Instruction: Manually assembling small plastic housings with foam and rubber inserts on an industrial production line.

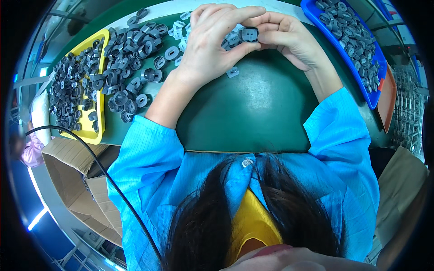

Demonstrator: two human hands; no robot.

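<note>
Hands: left hand point(205, 49) and right hand point(289, 38) pinch one dark grey part point(249, 34) together.
Left: yellow tray point(100, 135), loose grey parts pile point(122, 58).
Right: blue tray point(371, 97) of parts.
Surface: green table point(248, 104).

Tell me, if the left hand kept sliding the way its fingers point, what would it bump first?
Most likely the right hand. The left hand points its fingers toward it, and both already pinch the same small dark grey part, so that part sits right between them.
</note>
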